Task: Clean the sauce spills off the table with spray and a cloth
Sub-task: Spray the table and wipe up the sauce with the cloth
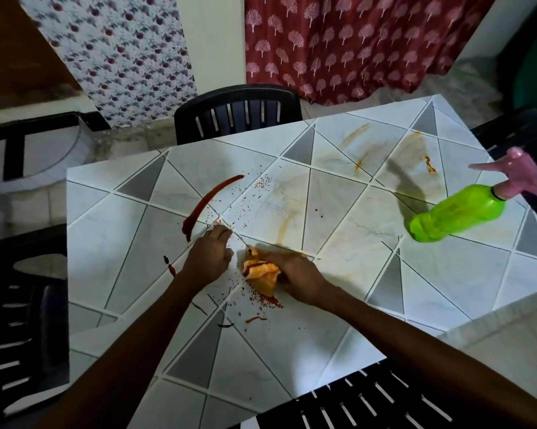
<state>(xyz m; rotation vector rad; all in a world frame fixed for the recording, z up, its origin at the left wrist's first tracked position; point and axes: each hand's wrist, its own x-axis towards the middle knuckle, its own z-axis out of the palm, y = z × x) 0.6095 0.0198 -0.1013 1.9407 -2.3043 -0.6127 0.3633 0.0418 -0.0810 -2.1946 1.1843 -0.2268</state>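
Observation:
A tiled-pattern table point(431, 274) carries red sauce: a long curved streak point(210, 199) at the left, small drops point(169, 266) near my left wrist, and scattered specks point(265, 300) below the cloth. Orange smears point(358, 164) and a small red blob point(429, 165) lie at the far right. My right hand point(295, 275) presses a crumpled orange cloth point(261, 272), stained dark red, onto the table's middle. Just left of the cloth rests my left hand point(210, 258), fist closed with nothing visible in it. A green spray bottle point(456, 216) with a pink trigger head stands at the right edge.
Black slatted plastic chairs stand at the far side point(238, 111), at the left point(20, 320) and at the near right point(369, 404). A red patterned curtain point(354, 41) hangs behind the table. A dark frame table point(29, 140) stands at the back left.

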